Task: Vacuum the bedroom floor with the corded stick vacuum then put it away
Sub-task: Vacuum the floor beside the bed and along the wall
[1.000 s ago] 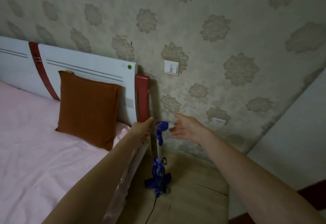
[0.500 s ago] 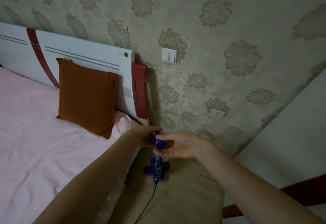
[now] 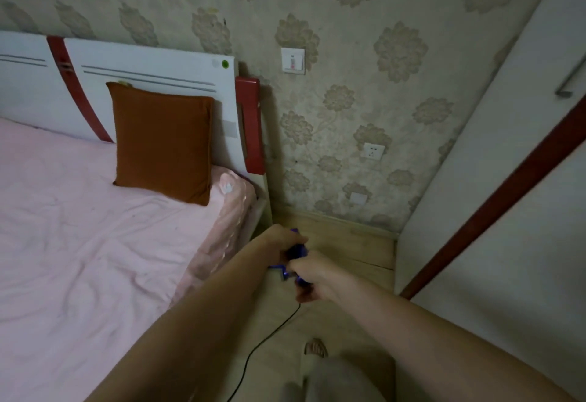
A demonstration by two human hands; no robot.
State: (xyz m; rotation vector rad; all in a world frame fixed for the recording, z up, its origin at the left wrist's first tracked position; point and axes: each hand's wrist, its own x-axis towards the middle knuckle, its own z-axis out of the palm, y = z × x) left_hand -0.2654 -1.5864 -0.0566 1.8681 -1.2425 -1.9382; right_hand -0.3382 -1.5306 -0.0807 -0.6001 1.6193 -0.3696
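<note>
Down in the narrow strip of wooden floor (image 3: 348,243) between the bed (image 3: 95,227) and the white wardrobe (image 3: 507,243), both of the person's hands are closed on the blue vacuum (image 3: 296,251). Left hand (image 3: 280,243) has its fingers wrapped round the upper part of the handle, close by the bed's corner. Right hand (image 3: 312,278) grips just below it, knuckles up, fingers curled tight round the blue plastic. Only small patches of the vacuum show between and under the two hands; the rest is hidden by them. Its black cord (image 3: 253,347) trails from beneath the right hand across the floor toward the near edge, curving past a bare foot (image 3: 315,347). On the pink sheet an orange-brown pillow (image 3: 163,141) leans upright against the white and red headboard (image 3: 152,84). On the flowered wallpaper beside the headboard there is a light switch (image 3: 293,60), and lower down, near the corner by the wardrobe, a white socket (image 3: 373,150)
</note>
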